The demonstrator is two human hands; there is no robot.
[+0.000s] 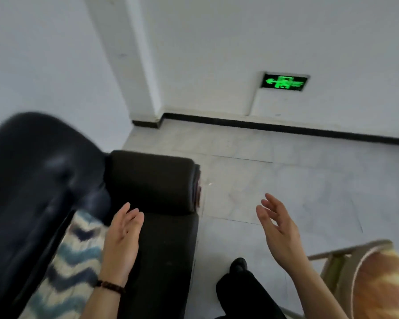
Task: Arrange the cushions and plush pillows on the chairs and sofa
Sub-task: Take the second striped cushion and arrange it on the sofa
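Note:
A black sofa point(32, 171) fills the left side, with its dark armrest point(152, 180) toward the middle. On its seat lies a cushion point(72, 263) with a blue, navy and cream zigzag pattern. My left hand point(122, 240) hovers open over the seat edge, just right of that cushion, holding nothing. My right hand point(279, 229) is open above the floor, fingers spread, empty. At the bottom right a round orange and cream plush pillow point(380, 286) rests on a light metal chair point(332, 261).
Pale tiled floor point(286, 180) spreads between the sofa and the chair. White walls with a black skirting board point(286, 130) stand behind, and a lit green exit sign point(285, 82) is low on the wall. My dark trouser leg and shoe point(238, 265) are by the sofa's front.

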